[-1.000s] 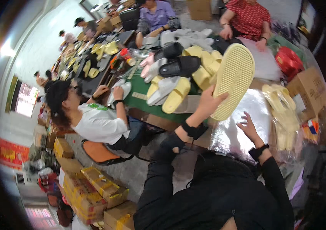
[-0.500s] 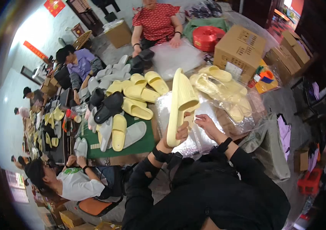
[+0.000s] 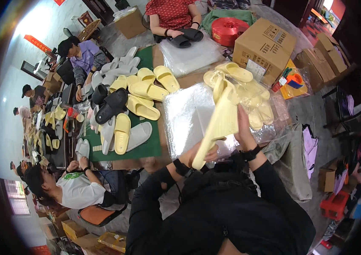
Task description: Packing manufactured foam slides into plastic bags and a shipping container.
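Note:
A pale yellow slide slipper (image 3: 218,121) is held up in front of me, tilted, its lower end towards my body. My left hand (image 3: 209,152) grips its lower part, with some fingers hidden behind it. Against its right side is my right hand (image 3: 243,126), the fingers partly covered by the slipper. Below lies a stack of clear plastic bags (image 3: 184,114) that shines in the light. Right of the slipper, several yellow slippers in clear plastic (image 3: 255,100) are piled on the table.
Loose yellow slides (image 3: 146,89), a black slide (image 3: 114,106) and grey slides (image 3: 140,135) cover the green mat (image 3: 148,148) at left. A cardboard box (image 3: 263,49) and red ribbon roll (image 3: 229,30) stand at the back. Co-workers sit left and opposite; one holds black slides (image 3: 184,37).
The yellow slipper has tipped from nearly upright to leaning right. My right hand has moved from near the strap to its right side. The person opposite has drawn the black slides closer.

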{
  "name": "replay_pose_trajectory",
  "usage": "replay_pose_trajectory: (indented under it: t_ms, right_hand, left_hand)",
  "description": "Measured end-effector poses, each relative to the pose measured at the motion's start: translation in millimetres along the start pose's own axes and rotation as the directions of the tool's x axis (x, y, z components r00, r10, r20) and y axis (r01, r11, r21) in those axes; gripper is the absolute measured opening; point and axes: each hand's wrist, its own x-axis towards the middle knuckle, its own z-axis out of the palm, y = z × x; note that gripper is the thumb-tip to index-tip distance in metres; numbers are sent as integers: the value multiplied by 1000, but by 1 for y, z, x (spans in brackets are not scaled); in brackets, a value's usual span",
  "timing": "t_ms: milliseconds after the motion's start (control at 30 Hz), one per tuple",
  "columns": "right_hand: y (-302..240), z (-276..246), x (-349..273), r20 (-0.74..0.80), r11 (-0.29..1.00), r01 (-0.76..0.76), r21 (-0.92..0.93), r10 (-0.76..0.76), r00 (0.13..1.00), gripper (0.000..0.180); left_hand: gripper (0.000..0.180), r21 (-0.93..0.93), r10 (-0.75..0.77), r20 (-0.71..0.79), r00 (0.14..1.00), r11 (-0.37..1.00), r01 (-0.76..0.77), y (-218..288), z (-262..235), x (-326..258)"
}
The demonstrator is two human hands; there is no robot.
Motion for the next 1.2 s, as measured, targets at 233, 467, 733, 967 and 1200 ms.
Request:
replay_pose_trajectory:
  t_ms: [233, 467, 733, 967, 1200]
  right_hand:
    - [36, -18, -38, -74, 872, 156, -463, -213, 974, 49]
    - [104, -103, -26, -289, 739, -153, -656, -59, 956, 30]
    - [117, -111, -41, 194, 207, 212, -955, -102, 976, 38]
    - [95, -103, -2, -254, 43, -257, -966, 65, 965, 30]
    - [64, -114, -76, -242, 467, -164, -869, -112, 964, 31]
  left_hand:
    - [41, -320, 112, -96, 989, 937, -137, -49, -84, -9]
    - [41, -26, -155, -755, 637, 978, 207, -60, -101, 12]
    - [28, -467, -223, -493, 841, 884, -40, -93, -161, -16]
    - [18, 220, 49, -657, 752, 967, 129, -88, -147, 21]
    - [54, 648, 586, -497, 639, -239, 723, -81, -150, 23]
